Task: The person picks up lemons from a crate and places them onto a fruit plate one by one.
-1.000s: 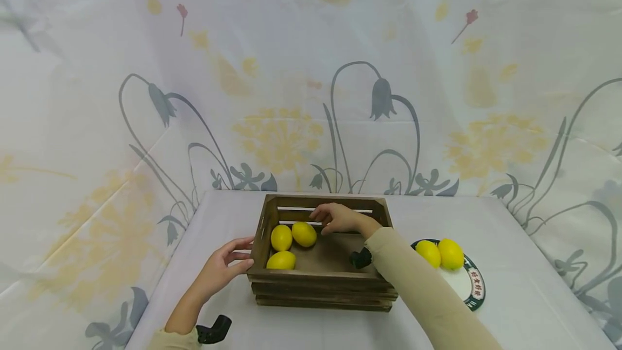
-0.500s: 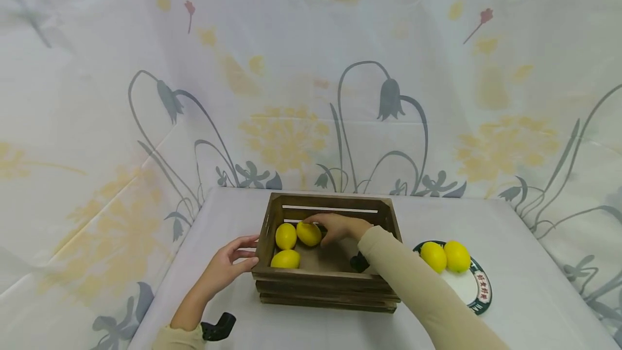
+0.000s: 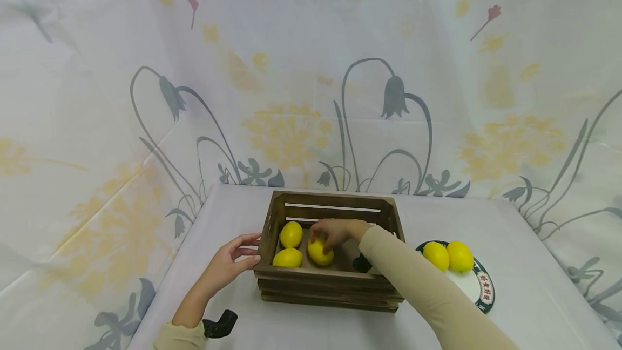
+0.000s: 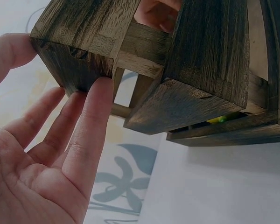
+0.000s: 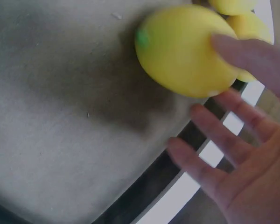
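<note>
Yellow lemon point(image 3: 318, 256) pinched between right hand's point(image 3: 340, 231) thumb and fingers, inside slatted wooden crate point(image 3: 328, 285). Left hand's point(image 3: 225, 265) fingers nearly straight, touching crate end. Two loose lemons point(image 3: 291, 235) in crate, left of right fingers; paired lemons point(image 3: 436, 256) on green-rimmed plate point(image 3: 486, 287), well right of them. Work looks midway: held lemon unplaced. White worktop point(image 3: 529, 253) beneath fingers; flower-printed backdrop point(image 3: 291, 31) beyond them.
</note>
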The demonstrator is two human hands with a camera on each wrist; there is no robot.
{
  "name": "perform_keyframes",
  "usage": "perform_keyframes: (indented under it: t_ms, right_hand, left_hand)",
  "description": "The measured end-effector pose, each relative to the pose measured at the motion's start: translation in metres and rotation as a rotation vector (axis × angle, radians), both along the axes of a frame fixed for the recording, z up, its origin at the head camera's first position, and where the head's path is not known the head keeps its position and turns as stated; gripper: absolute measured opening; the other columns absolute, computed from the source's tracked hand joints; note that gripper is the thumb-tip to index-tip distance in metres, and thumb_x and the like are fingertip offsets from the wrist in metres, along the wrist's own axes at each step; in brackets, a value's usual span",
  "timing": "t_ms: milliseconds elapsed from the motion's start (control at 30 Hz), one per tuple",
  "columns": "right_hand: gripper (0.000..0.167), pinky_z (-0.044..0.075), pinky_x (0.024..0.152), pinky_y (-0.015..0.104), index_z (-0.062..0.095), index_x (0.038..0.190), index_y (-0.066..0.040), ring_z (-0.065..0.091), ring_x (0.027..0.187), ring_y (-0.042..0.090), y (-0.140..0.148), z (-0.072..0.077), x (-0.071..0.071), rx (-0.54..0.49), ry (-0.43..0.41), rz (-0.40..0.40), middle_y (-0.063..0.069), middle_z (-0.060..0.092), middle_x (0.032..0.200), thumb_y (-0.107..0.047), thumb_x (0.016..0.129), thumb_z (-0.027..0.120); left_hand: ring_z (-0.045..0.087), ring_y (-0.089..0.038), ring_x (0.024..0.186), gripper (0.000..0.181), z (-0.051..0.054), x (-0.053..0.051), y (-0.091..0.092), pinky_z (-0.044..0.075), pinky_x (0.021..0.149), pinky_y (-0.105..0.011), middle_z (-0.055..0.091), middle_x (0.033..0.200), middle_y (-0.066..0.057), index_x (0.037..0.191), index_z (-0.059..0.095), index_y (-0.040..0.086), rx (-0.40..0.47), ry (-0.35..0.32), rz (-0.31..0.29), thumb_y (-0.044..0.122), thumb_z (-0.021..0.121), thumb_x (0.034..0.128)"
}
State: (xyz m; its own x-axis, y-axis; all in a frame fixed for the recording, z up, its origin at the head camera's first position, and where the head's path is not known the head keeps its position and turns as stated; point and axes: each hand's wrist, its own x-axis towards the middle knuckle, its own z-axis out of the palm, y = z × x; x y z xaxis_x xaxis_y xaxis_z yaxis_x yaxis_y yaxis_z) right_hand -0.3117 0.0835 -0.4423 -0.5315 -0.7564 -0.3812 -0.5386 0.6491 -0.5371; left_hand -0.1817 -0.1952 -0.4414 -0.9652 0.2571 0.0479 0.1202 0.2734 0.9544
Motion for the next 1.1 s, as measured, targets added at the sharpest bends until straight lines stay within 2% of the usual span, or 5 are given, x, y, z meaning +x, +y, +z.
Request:
perform_keyframes:
  t_ms: [100, 267, 367, 567, 1100]
  right_hand:
    - [0.039, 0.043, 0.087, 0.032, 0.061, 0.105, -0.015, 0.05, 0.101, 0.018, -0.002, 0.0, 0.002, 0.028, -0.051, -0.034, -0.002, 0.055, 0.107, 0.002, 0.074, 0.075]
    - [0.055, 0.04, 0.095, 0.036, 0.058, 0.119, -0.02, 0.046, 0.114, 0.021, -0.004, 0.0, 0.005, 0.125, -0.119, -0.027, -0.002, 0.052, 0.121, 0.008, 0.074, 0.072]
    - [0.057, 0.039, 0.097, 0.037, 0.058, 0.118, -0.023, 0.045, 0.117, 0.022, -0.003, 0.0, 0.007, 0.161, -0.101, -0.024, -0.001, 0.051, 0.124, 0.006, 0.071, 0.076]
    - [0.055, 0.048, 0.08, 0.03, 0.059, 0.113, -0.024, 0.051, 0.102, 0.017, -0.002, 0.0, 0.009, 0.157, -0.048, -0.049, 0.0, 0.054, 0.116, 0.0, 0.069, 0.08]
    - [0.055, 0.046, 0.076, 0.024, 0.056, 0.122, -0.018, 0.052, 0.088, 0.012, 0.002, 0.019, 0.01, -0.156, 0.099, 0.007, 0.001, 0.056, 0.106, -0.008, 0.072, 0.078]
  left_hand:
    - [0.053, -0.035, 0.107, 0.05, 0.0, 0.0, 0.0, 0.052, 0.076, -0.027, 0.052, 0.123, -0.02, 0.132, 0.048, 0.002, 0.001, 0.002, -0.001, 0.014, 0.066, 0.0867]
    - [0.053, -0.035, 0.107, 0.05, -0.001, 0.0, 0.0, 0.051, 0.076, -0.027, 0.052, 0.123, -0.02, 0.132, 0.048, 0.002, -0.002, 0.011, -0.002, 0.014, 0.066, 0.0869]
    - [0.053, -0.034, 0.107, 0.05, -0.001, 0.0, 0.0, 0.051, 0.076, -0.028, 0.052, 0.123, -0.02, 0.132, 0.048, 0.003, -0.003, 0.014, 0.0, 0.014, 0.066, 0.0869]
    - [0.053, -0.035, 0.107, 0.05, -0.002, 0.001, 0.0, 0.051, 0.076, -0.027, 0.052, 0.123, -0.02, 0.132, 0.048, 0.003, -0.002, 0.017, -0.001, 0.015, 0.066, 0.0871]
    - [0.053, -0.035, 0.107, 0.05, -0.002, 0.0, 0.002, 0.052, 0.074, -0.027, 0.052, 0.123, -0.021, 0.132, 0.048, 0.001, 0.019, 0.012, 0.001, 0.013, 0.066, 0.0869]
